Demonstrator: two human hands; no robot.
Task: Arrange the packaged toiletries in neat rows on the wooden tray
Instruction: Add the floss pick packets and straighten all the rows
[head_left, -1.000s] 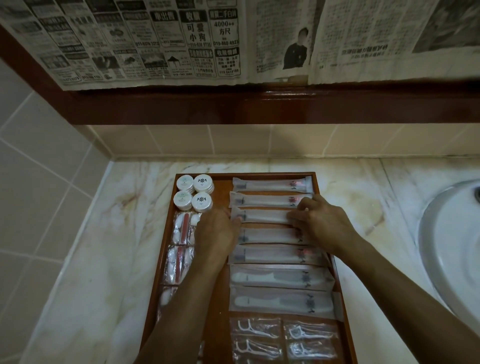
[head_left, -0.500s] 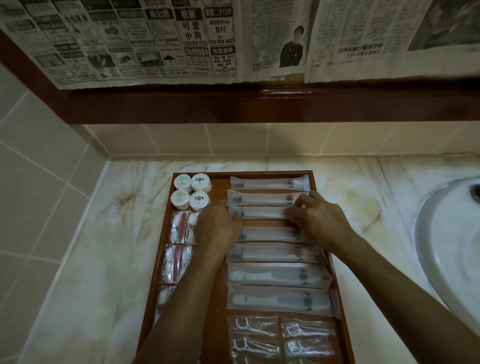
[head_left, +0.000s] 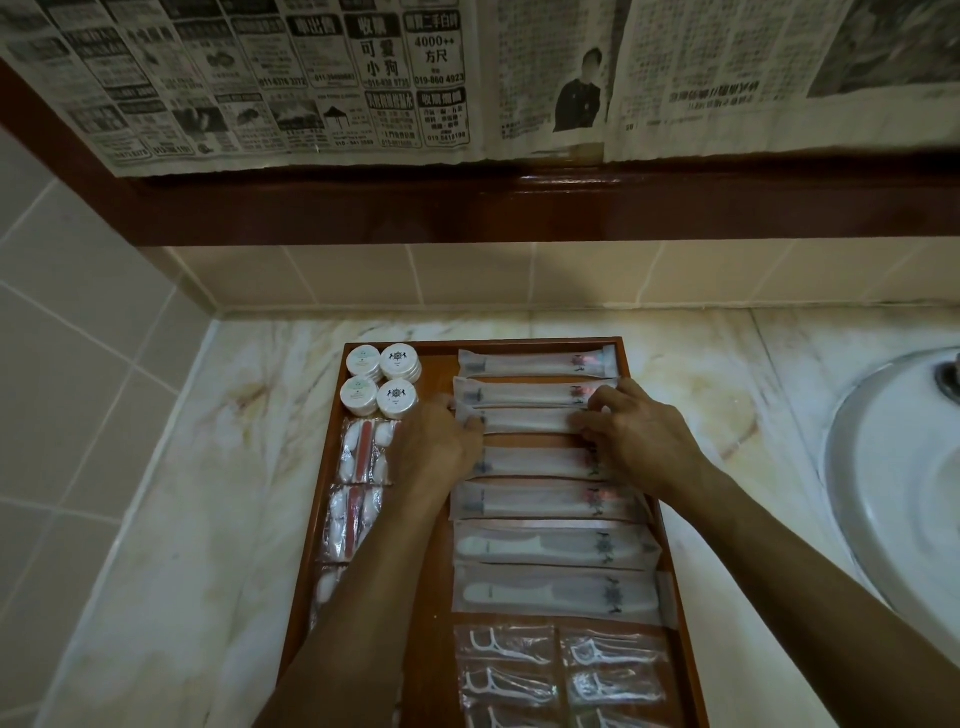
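Newspaper (head_left: 363, 78) reading "4000++" hangs above the wooden tray (head_left: 431, 613), both hands' fingers (head_left: 597, 410) pinching one toothbrush packet (head_left: 527, 420).

Marble counter (head_left: 208, 499) under beige tiled walls (head_left: 78, 332), white sink (head_left: 904, 499) at right with its drain (head_left: 948, 379) at the edge, dark wooden ledge (head_left: 519, 208) above, newspaper sheets (head_left: 291, 78) hanging over it
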